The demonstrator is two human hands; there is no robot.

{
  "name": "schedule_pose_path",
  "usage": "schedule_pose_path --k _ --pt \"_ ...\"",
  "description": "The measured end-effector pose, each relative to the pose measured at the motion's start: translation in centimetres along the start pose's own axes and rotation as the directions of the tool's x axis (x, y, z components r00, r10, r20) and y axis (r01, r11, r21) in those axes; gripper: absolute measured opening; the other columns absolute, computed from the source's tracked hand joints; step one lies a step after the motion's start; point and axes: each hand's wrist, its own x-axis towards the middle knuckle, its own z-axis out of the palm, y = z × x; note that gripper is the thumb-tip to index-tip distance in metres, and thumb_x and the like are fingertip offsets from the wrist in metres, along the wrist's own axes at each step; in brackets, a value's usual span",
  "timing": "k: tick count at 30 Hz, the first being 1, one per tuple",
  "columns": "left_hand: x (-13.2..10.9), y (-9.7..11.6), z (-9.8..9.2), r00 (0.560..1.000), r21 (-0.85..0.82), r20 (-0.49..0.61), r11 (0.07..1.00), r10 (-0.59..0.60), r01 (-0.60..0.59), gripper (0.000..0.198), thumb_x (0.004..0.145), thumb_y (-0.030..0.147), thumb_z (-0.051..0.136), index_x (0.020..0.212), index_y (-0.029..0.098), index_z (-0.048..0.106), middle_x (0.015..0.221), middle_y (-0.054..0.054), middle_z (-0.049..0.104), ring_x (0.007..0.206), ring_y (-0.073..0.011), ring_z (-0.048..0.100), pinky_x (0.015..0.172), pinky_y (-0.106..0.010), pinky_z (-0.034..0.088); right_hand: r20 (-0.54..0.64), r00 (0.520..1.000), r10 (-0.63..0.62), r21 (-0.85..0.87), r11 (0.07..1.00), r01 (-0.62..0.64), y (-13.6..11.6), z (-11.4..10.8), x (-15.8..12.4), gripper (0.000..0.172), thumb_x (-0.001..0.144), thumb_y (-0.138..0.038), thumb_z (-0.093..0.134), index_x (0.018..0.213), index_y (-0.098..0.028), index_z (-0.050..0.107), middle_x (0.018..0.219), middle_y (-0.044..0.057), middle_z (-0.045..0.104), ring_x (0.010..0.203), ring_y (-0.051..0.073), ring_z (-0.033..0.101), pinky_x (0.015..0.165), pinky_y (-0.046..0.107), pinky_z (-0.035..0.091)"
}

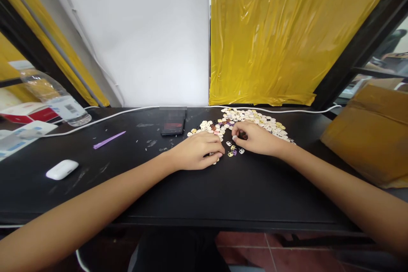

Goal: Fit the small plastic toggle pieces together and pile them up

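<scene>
Small flat rounded pieces in white, cream, yellow, brown and purple (pixel 245 115) lie in a spread heap toward the far side of the smooth black table (pixel 223 195), mostly white, with the brown and purple ones toward the heap's left part. About five lie loose between your hands: white, yellowish and purple, each with a dark opening or mark, and some seem to have a thin prong. Your right hand (pixel 256 137) has its grip pressed together at thumb and forefinger, pinching a small white piece (pixel 235 137) whose outline is mostly covered. Your left hand (pixel 199 151) rests low with curled fingers over the heap's near left end; pale pieces peek out beneath it, and you cannot tell whether its grip holds one. Markings on the heaped pieces are too small to read. Pixelation covers the far end of the black rectangular phone (pixel 172 129), and the right edge cuts off the brown cardboard box (pixel 366 136).
</scene>
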Motion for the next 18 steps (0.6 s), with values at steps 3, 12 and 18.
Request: schedule_pose_path --k 3,12,18 --pt "0.0 0.0 0.0 1.000 0.012 -0.006 1.000 -0.005 0.005 0.022 0.097 0.020 0.046 0.099 0.016 0.067 0.093 -0.007 0.068 0.088 -0.0190 0.062 0.085 -0.034 0.043 -0.013 1.000 0.017 0.087 0.996 -0.016 -0.2 0.0 0.0 0.004 0.080 -0.016 0.058 0.079 -0.019 0.061 0.074 0.001 0.063 0.067 0.016 0.056 0.065 0.029 0.044" --pt "0.2 0.2 0.0 0.945 -0.048 -0.221 0.970 -0.242 0.237 0.019 0.096 0.031 0.055 0.105 0.018 0.065 0.094 -0.004 0.068 0.089 -0.0180 0.062 0.081 -0.032 0.042 -0.081 0.988 0.130 0.605 0.794 -0.055 -3.8 -0.4 -0.4 0.021 0.079 -0.037 0.073 0.079 -0.017 0.066 0.075 0.001 0.064 0.063 0.012 0.053 0.061 0.028 0.044" --pt "0.4 1.2 0.1 0.943 -0.070 -0.241 0.974 -0.228 0.217 0.019 0.099 0.029 0.051 0.091 0.016 0.063 0.081 -0.001 0.063 0.076 -0.0141 0.058 0.077 -0.029 0.039 0.016 0.986 0.166 0.770 0.627 -0.118 -4.6 -0.2 -0.6 0.028 0.072 -0.041 0.081 0.077 -0.016 0.069 0.072 0.002 0.065 0.065 0.013 0.056 0.063 0.028 0.047"
